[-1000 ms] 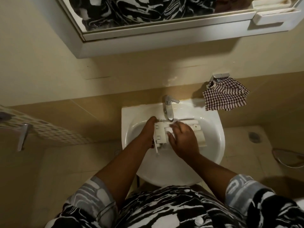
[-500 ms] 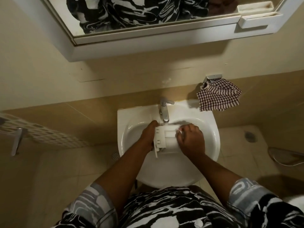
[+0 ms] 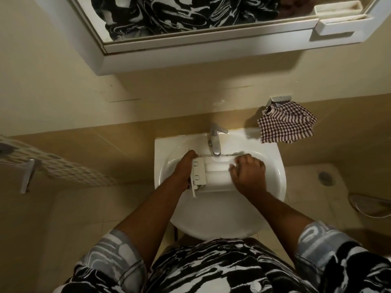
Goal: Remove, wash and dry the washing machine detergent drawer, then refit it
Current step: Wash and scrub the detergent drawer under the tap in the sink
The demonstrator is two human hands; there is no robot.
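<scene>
Detergent drawer (image 3: 213,176), white plastic, oblong, is held lengthwise across the bowl of a white ceramic basin (image 3: 211,218), just under the spout of a chrome single-lever tap (image 3: 215,140). Its front panel, w/ small clip slots, is turned to the left; the rounded body runs to the right. The panel end is gripped by the left hand (image 3: 184,168), thumb at the top edge, fingers hidden behind the panel. The opposite end is covered by the right hand (image 3: 247,174), fingers curled down onto the plastic and grasping it; whether sth else is held under the palm can't be told. A maroon-and-white checked cloth (image 3: 285,125) is hung from a chrome wall hook (image 3: 279,100) above the basin's rear right corner. A white-framed mirror cabinet (image 3: 190,53) is mounted on the wall above; a black-and-white patterned top is reflected in it. A white plastic tray (image 3: 338,24) is fixed at the cabinet's right end. A round floor drain (image 3: 324,177) is set in beige tiles right of the basin.
</scene>
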